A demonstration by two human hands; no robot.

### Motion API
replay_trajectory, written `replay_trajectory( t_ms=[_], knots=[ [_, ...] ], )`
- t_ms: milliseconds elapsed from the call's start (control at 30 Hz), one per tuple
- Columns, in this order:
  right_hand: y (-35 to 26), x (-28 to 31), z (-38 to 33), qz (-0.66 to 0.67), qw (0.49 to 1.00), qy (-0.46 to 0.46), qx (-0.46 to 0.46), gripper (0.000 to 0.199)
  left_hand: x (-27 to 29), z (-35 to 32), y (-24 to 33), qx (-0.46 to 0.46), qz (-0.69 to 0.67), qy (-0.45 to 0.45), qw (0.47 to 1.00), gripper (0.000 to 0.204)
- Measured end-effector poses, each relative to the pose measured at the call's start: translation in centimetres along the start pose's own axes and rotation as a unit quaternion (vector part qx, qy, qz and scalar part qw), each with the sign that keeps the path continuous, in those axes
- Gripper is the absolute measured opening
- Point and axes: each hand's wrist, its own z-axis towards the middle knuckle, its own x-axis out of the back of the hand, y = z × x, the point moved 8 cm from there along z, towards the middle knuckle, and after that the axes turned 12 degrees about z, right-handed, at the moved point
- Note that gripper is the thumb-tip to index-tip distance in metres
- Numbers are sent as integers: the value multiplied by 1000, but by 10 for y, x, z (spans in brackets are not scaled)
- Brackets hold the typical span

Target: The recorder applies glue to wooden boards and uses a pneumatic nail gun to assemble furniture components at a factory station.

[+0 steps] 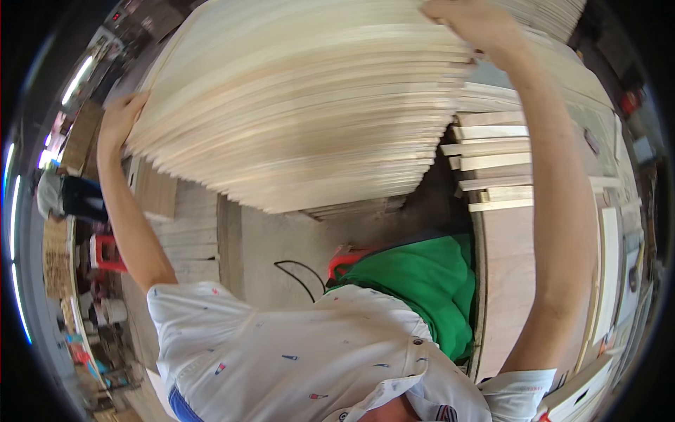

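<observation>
My hands, left [121, 116] at nine o'clock, right [472, 24] at one, clamped on the pale board stack [295, 112].

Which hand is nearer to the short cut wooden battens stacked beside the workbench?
Right. The right hand grips the pale stack of thin wooden sheets just above the short cut wooden battens; the left hand holds the stack's far opposite edge.

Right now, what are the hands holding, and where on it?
A stack of thin pale wood sheets: left hand on its left edge, right hand on its upper right edge.
</observation>
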Motion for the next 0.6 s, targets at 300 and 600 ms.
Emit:
replay_trajectory(
  t_ms=[300, 600],
  knots=[
    [32, -8, -11, 159, 987, -20, -5, 40, 47, -42, 36, 69, 85, 137, 985, 56],
    [177, 4, -245, 500, 826, 183, -186, 41, -70, -222, 458, -449, -579, -241, 637, 24]
  ],
)
